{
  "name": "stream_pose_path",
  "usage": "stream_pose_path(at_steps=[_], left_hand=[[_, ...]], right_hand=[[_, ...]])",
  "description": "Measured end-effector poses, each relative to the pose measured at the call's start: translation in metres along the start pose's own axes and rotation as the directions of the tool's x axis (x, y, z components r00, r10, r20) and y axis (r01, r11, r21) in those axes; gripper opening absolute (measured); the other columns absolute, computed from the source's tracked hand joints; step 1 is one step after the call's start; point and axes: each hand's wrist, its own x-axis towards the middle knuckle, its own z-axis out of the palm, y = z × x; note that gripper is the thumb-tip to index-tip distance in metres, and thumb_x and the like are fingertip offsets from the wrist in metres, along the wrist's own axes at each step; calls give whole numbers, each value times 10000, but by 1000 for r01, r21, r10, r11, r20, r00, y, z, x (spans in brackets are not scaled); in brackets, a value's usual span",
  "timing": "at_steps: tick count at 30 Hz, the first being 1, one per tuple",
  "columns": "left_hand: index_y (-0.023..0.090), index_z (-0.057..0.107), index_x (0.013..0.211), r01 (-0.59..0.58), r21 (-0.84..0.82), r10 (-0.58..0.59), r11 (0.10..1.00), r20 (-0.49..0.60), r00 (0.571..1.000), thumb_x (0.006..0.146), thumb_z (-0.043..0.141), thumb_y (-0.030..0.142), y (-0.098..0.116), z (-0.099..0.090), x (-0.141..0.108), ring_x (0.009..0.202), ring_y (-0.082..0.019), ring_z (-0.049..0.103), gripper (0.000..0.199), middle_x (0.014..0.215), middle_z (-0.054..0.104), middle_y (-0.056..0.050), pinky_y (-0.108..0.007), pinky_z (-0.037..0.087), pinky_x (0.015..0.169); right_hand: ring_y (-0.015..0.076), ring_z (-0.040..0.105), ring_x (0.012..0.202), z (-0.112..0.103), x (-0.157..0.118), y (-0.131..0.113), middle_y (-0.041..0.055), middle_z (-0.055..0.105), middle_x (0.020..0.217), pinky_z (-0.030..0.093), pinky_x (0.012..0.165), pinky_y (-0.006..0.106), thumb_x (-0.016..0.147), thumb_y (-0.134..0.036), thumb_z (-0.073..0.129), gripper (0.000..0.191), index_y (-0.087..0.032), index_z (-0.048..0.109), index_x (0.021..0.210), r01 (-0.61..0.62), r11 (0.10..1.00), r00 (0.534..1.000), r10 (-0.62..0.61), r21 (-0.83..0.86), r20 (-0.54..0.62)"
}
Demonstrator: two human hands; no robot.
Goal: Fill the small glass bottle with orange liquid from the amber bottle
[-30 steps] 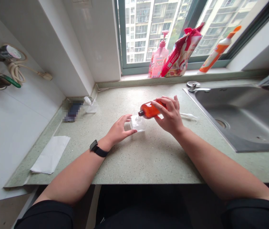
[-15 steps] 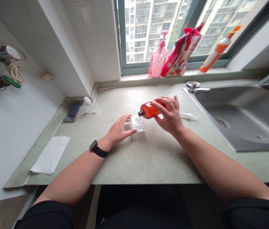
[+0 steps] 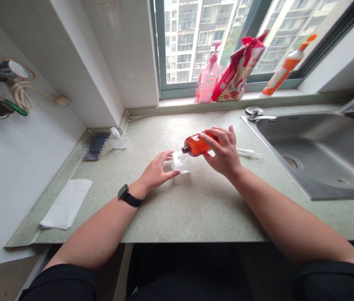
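clear squarish container (image 3: 183, 164): open, upright on table (image 3: 164, 217) | translucent orange bottle (image 3: 196, 144): uncapped, tipped, neck at container's mouth

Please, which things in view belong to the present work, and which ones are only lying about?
In use:
orange bottle, tilted in the right hand
clear container, held by the left hand

Apparently lying about:
white paper
pink pump bottle
red bag
orange-capped bottle

Clear plastic piece: cannot tell.
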Motion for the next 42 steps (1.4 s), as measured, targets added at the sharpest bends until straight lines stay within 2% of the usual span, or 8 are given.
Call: stream_pose_path(at_steps=[18,42], left_hand=[[249,526,1476,1,0,-1,1000,0,1000,882,871,448,-1,0,0,1259,-323,711,715,1481,630,-160,-564,571,1107],[255,533,1473,-4,0,4,1000,-2,1000,880,873,421,-1,0,0,1251,-320,714,704,1479,631,-153,-556,576,1107]], right_hand=[[349,568,1390,-1,1,-2,32,609,1443,299,1297,700,869,-139,744,1024,-554,250,1665,21,1000,999,-21,18,-40],[365,572,1393,-2,2,-2,46,611,1413,337,1268,729,849,-116,736,1025,-535,261,1655,31,999,999,-32,-5,-26]])
